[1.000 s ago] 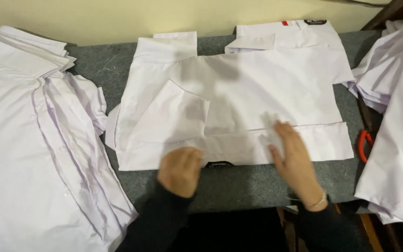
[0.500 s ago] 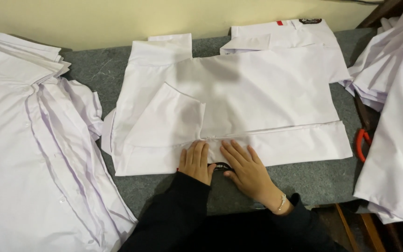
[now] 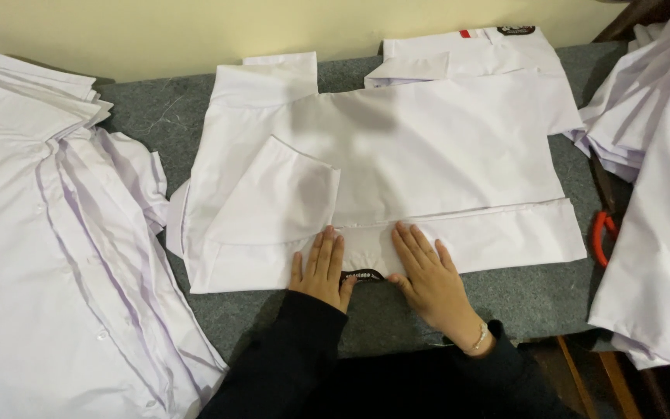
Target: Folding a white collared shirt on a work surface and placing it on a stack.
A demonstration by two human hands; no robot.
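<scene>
Small black woven label (image 3: pixel 364 276) with pale lettering at the near edge of a white folded shirt (image 3: pixel 397 163), between two flat hands, another black patch (image 3: pixel 516 30) and a small red tab (image 3: pixel 465 33) at the shirt's far edge.

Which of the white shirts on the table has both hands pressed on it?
The middle shirt, spread flat on the grey table. The left hand and right hand rest on its near edge; the side piles are untouched.

Folded shirt (image 3: pixel 397 163) mid tabletop (image 3: pixel 537 291); shirt piles left (image 3: pixel 48 256) and right (image 3: pixel 653 209); both hands (image 3: pixel 321 268) (image 3: pixel 428 275) on shirt's near edge.
</scene>
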